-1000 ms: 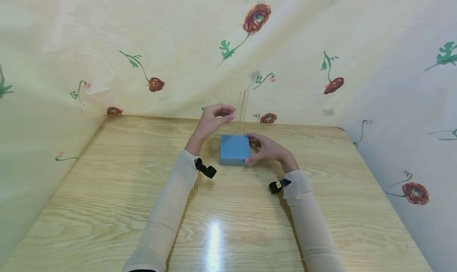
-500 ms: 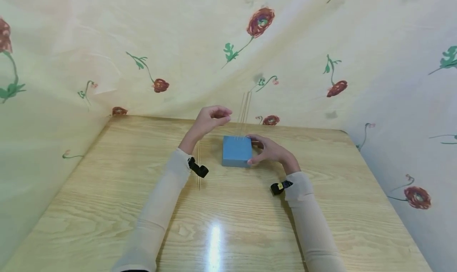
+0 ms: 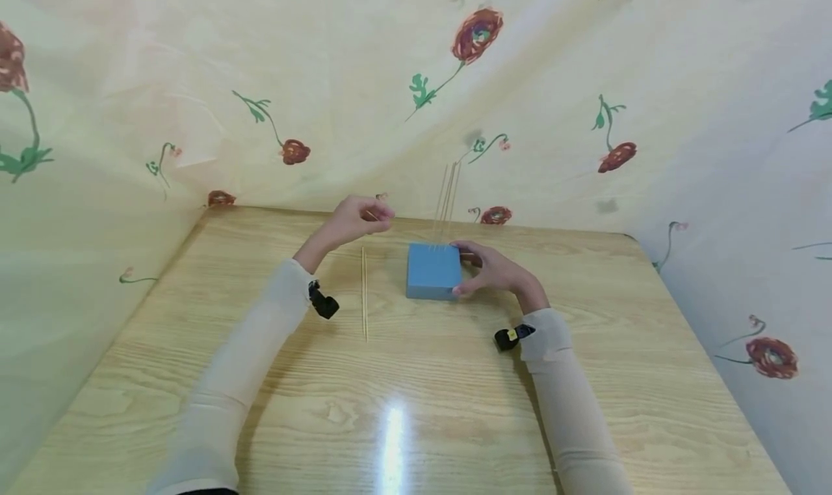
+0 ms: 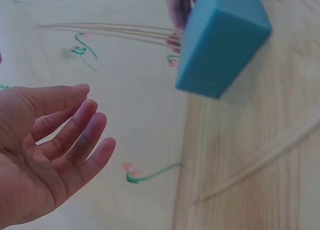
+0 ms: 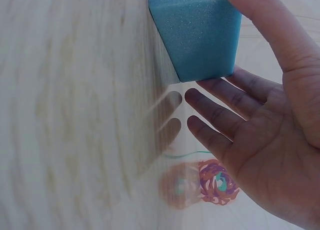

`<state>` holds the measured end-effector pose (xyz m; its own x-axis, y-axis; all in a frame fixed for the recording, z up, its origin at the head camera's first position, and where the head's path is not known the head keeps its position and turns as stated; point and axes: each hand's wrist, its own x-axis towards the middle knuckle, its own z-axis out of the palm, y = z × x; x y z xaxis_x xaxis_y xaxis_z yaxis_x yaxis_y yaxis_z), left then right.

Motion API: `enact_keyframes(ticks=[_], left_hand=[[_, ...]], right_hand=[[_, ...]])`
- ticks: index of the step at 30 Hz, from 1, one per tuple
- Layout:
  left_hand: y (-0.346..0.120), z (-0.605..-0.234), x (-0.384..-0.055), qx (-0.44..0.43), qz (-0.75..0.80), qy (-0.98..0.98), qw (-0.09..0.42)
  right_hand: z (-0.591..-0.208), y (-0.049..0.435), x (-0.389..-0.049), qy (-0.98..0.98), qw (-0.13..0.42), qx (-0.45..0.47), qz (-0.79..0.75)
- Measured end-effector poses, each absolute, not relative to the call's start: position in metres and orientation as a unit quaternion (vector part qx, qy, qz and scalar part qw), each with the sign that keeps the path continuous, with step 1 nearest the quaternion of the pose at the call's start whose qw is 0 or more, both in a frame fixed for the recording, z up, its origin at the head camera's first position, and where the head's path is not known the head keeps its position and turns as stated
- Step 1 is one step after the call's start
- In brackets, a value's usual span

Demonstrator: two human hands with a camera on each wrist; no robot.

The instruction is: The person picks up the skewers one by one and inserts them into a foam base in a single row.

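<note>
Cloth [image 3: 338, 76]: pale, printed with red flowers and green stems, hanging beyond the blue block and down both sides.
Table [image 3: 487, 408]: wood-grained, under the blue block and running well past it on every side; a bright strip of glare falls on the near side of the block.
Sleeves [image 3: 572, 401]: pale, one reaching in from the near left of the block, the other from the near right.
Right hand [image 3: 494, 272]: at the block's right side, gripping it, thumb at the near right corner and fingertips at the far right; the two lowest fingers stand off it in the right wrist view.
Left hand [image 3: 351, 222]: raised, beyond and to the left of the block, well apart from it; fingers loosely bent, thumb near the forefinger, nothing visible in its grasp.
Blue block [image 3: 434, 265]: flat on the table, between the two hands but touched only by the right.
Wrist cameras [image 3: 323, 301]: small, black, one at each cuff, both nearer the person than the block.
Upright sticks [image 3: 450, 194]: several, thin, rising from the far part of the block's top, close together.
Loose sticks [image 3: 366, 295]: two, lying side by side to the left of the block, apart from it; long axis runs near to far. Their far ends point toward the left hand, the nearer one; the right hand is across the block from them.
</note>
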<state>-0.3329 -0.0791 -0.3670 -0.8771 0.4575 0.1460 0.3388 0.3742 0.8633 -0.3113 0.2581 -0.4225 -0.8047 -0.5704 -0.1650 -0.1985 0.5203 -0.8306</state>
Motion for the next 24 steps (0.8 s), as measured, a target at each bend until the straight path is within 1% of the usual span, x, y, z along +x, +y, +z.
enact_keyframes(ticks=[4, 13, 24], left_hand=[[-0.092, -0.373, -0.332, 0.24, 0.465, 0.849, 0.07], [-0.119, -0.391, -0.332, 0.228, 0.429, 0.87, 0.087], [-0.128, -0.408, -0.319, 0.226, 0.397, 0.881, 0.121]], right_hand=[[-0.423, 0.257, -0.311, 0.844, 0.217, -0.226, -0.435], [-0.424, 0.256, -0.312, 0.847, 0.215, -0.232, -0.428], [-0.424, 0.257, -0.31, 0.847, 0.211, -0.232, -0.429]])
